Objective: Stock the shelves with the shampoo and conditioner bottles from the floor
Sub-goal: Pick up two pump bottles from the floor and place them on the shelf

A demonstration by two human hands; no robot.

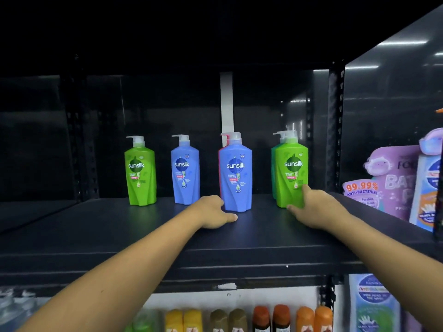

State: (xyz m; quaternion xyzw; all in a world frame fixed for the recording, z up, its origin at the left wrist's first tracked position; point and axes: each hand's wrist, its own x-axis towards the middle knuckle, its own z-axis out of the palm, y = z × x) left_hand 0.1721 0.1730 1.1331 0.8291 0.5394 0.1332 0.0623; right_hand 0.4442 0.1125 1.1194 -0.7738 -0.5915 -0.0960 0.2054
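Standing in a row on the dark shelf (96,224) at mid-frame are the left green bottle (141,178), left blue bottle (185,178), middle blue bottle (236,183) and right green bottle (291,173). The left hand (212,212) curls against the middle blue bottle's lower left side, thumb along its base. The right hand (316,207) clasps the right green bottle's base between thumb and forefinger.
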